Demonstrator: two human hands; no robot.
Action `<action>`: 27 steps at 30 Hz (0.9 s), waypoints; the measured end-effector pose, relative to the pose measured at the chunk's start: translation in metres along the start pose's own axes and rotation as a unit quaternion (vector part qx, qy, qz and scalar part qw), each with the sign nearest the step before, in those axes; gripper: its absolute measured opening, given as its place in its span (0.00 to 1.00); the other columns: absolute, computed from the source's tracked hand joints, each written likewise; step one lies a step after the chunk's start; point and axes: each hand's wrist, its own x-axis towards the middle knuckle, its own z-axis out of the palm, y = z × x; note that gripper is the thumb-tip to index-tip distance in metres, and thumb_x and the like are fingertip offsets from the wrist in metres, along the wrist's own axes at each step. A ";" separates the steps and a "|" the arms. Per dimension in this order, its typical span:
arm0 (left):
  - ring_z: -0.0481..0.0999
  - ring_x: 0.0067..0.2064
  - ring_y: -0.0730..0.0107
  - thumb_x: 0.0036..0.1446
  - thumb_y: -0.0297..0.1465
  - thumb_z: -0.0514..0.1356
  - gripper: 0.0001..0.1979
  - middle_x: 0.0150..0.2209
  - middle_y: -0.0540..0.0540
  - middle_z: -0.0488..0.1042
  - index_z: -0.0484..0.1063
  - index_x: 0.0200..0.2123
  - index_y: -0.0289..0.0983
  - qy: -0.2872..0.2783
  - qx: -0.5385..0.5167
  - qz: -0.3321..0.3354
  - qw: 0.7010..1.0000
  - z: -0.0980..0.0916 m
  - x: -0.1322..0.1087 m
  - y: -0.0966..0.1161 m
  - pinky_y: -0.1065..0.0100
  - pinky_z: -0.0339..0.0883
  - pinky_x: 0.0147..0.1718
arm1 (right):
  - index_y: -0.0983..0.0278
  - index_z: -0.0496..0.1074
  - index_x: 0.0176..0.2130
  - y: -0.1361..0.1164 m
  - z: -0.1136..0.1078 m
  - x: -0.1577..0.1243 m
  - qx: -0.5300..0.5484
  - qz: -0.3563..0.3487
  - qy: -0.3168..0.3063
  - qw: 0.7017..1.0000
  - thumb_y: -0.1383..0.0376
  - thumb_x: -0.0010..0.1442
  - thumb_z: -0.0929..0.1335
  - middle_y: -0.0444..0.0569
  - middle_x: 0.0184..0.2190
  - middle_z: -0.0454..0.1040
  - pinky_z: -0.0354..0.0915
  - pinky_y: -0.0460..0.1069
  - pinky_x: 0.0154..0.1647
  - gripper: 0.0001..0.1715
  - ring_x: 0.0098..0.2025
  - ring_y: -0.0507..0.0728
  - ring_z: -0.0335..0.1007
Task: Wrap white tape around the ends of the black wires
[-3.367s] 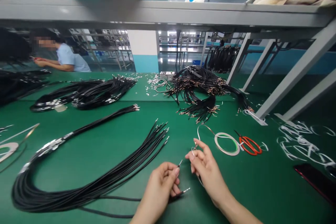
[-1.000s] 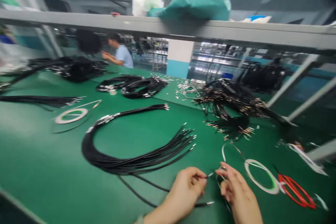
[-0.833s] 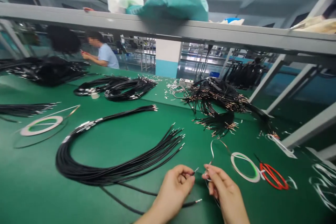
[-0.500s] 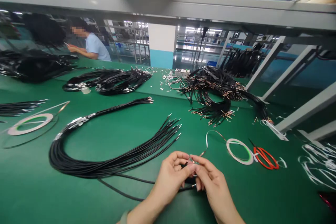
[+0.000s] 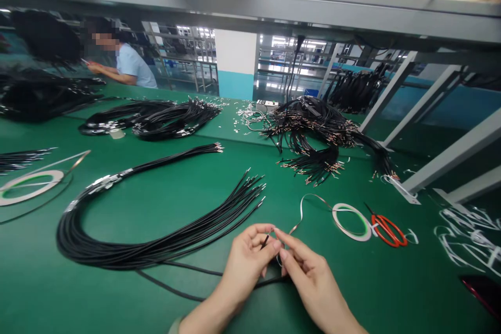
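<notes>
My left hand [image 5: 248, 255] is curled around a thin black wire [image 5: 265, 241], whose metal-tipped end sticks up past the fingers. My right hand [image 5: 309, 271] pinches a thin white tape [image 5: 299, 214] at the fingertips, close against the wire end. The fingertips of both hands nearly touch, hiding the exact contact point. The tape runs back to a white coil [image 5: 351, 222] on the green bench mat [image 5: 188, 292]. A large bundle of black wires [image 5: 129, 242] lies left of my hands, and one strand passes beneath them.
Red-handled scissors [image 5: 385, 232] and white tape scraps [image 5: 465, 237] lie right, near a dark phone [image 5: 483, 292]. A heap of crimped wires [image 5: 313, 133] sits ahead, under a grey shelf [image 5: 250, 10]. A co-worker [image 5: 125, 65] works at far left.
My hands have drawn together, from apart to nearly touching around the wire end and tape. The whole view has shifted, with the bench sliding left and upward in the frame.
</notes>
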 end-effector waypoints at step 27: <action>0.56 0.17 0.86 0.53 0.42 0.61 0.17 0.26 0.50 0.69 0.75 0.36 0.32 0.011 0.093 0.058 0.994 0.001 -0.008 0.000 0.79 0.49 0.17 | 0.62 0.71 0.48 0.002 0.005 0.008 0.106 -0.031 0.045 0.993 0.58 0.63 0.64 0.53 0.45 0.72 0.66 0.52 0.47 0.17 0.43 0.57 0.69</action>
